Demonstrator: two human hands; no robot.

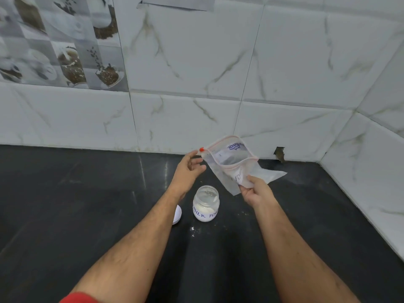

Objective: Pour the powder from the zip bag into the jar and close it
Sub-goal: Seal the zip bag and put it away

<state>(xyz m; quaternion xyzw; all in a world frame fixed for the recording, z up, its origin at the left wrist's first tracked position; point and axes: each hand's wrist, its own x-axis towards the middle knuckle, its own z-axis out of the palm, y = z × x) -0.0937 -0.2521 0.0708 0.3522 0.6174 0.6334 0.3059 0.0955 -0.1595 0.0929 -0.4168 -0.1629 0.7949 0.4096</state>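
bag point(231, 162) is held up in the air above the desk point(87, 193), its zip mouth gaping open and turned toward the camera, with the jar point(206, 204) standing open below and a little to its left. the right hand point(253, 191) has its fingers point(251, 181) closed on the lower edge of the bag, pinching the film. the left hand point(189, 167) sits at the zip corner by the red slider point(201, 149); its fingers look loosely curled and whether they actually pinch the corner i cannot tell. the bag looks nearly empty, though a pale patch near its bottom may be leftover powder. the jar holds a low layer of powder point(204, 209) and its label reads "milk pow". a white lid point(177, 214) lies on the desk just left of the jar, partly hidden by the left forearm. a few white specks point(193, 230) lie on the desk in front of the jar.

judging from this, the pour is largely done and the lid is not yet on. the risks from here: the bag's mouth is not over the jar, so any shake to clear the last powder would scatter it on the desk, as the specks suggest can happen. the film is limp and held by one edge, so it may flop and dump sideways. the left forearm hangs close over the lid and jar, so a careless reach could knock the open jar over.
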